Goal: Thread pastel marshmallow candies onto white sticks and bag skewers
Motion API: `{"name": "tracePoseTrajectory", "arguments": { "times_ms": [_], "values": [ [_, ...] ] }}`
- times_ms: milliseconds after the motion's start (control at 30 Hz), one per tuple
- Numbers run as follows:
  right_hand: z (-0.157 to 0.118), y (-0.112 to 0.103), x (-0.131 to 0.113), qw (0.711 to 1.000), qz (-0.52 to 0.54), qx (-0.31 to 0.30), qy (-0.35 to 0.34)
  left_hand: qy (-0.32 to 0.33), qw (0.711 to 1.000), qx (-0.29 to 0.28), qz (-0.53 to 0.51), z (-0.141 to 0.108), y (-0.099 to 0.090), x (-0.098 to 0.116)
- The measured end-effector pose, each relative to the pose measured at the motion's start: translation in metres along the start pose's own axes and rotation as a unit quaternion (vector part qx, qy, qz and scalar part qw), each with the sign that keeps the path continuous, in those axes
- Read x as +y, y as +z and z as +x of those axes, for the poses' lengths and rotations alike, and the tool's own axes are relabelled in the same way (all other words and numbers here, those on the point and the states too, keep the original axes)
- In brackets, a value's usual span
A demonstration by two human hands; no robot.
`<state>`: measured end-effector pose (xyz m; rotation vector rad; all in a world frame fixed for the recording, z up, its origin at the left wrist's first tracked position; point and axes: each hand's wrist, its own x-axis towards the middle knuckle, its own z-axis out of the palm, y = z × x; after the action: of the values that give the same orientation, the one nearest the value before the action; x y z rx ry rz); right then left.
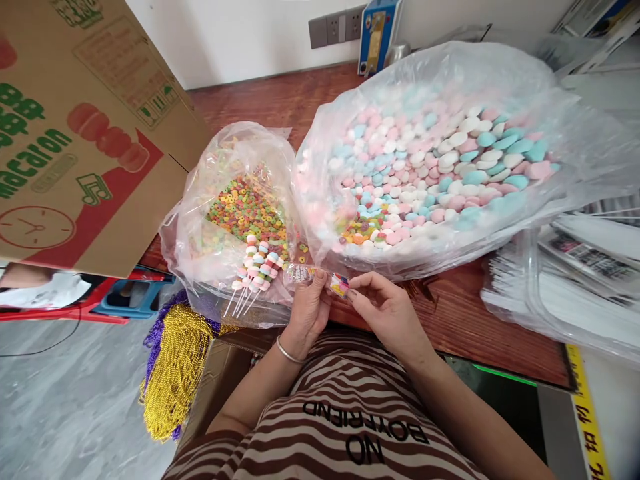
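Packet [339, 285] between left hand [311, 308] and right [393, 313]

brown-and-cream striped shirt [320, 413], black lettering [365, 450]; bangle [289, 352], likely silver

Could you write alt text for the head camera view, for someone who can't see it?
Two bare hands, left and right, hold a small printed wrapper over a wooden table. Beyond are candy skewers and two clear bags, one of small rings, the other mostly of pink, white and blue discs.
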<state>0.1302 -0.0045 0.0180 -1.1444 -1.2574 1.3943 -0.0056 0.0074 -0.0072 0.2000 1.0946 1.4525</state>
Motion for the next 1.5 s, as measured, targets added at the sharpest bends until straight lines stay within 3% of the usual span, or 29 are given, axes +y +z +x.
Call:
{"name": "tracePoseTrajectory", "arguments": {
  "times_ms": [167, 233, 333, 433, 500, 533, 633, 733, 867, 1033, 1133, 1233, 1400, 1500],
  "values": [
    [0.000, -0.006, 0.004, 0.983, -0.146, 0.012, -0.109, 0.024, 0.999, -0.006, 0.040, 0.001, -0.003, -0.003],
    [0.002, -0.010, 0.007, 0.954, -0.233, 0.026, -0.189, 0.019, 0.997, -0.006, 0.072, 0.000, -0.002, -0.003],
    [0.006, -0.017, 0.013, 0.886, -0.341, 0.043, -0.311, 0.014, 0.995, -0.021, 0.099, -0.003, -0.001, -0.002],
    [0.009, -0.023, 0.019, 0.844, -0.371, 0.066, -0.381, 0.006, 0.991, -0.048, 0.121, -0.005, 0.001, 0.002],
    [0.010, -0.026, 0.020, 0.852, -0.352, 0.085, -0.378, -0.004, 0.988, -0.067, 0.137, -0.006, 0.001, 0.003],
    [0.009, -0.026, 0.020, 0.870, -0.330, 0.084, -0.358, -0.006, 0.987, -0.073, 0.141, -0.005, 0.001, 0.004],
    [0.007, -0.027, 0.019, 0.945, -0.215, 0.021, -0.244, 0.007, 0.987, -0.085, 0.139, -0.005, 0.000, 0.001],
    [0.005, -0.028, 0.019, 0.977, -0.147, -0.001, -0.155, 0.029, 0.986, -0.085, 0.137, -0.007, 0.000, -0.004],
    [0.006, -0.032, 0.019, 0.945, -0.239, 0.067, -0.213, 0.033, 0.989, -0.074, 0.120, -0.009, -0.001, -0.003],
    [0.009, -0.033, 0.017, 0.898, -0.296, 0.027, -0.324, -0.011, 0.987, -0.118, 0.106, -0.010, -0.001, 0.003],
    [0.009, -0.029, 0.019, 0.878, -0.325, 0.057, -0.345, 0.006, 0.990, -0.098, 0.103, -0.010, 0.001, 0.002],
    [0.007, -0.024, 0.018, 0.865, -0.350, 0.106, -0.343, -0.019, 0.994, -0.094, 0.058, -0.009, 0.001, 0.000],
    [0.000, -0.020, 0.000, 0.908, -0.231, 0.139, -0.321, -0.085, 0.989, -0.093, -0.077, -0.006, -0.002, 0.008],
    [-0.001, -0.015, -0.012, 0.922, -0.217, 0.098, -0.306, -0.085, 0.982, -0.102, -0.131, -0.005, -0.006, 0.016]
  ]
}}
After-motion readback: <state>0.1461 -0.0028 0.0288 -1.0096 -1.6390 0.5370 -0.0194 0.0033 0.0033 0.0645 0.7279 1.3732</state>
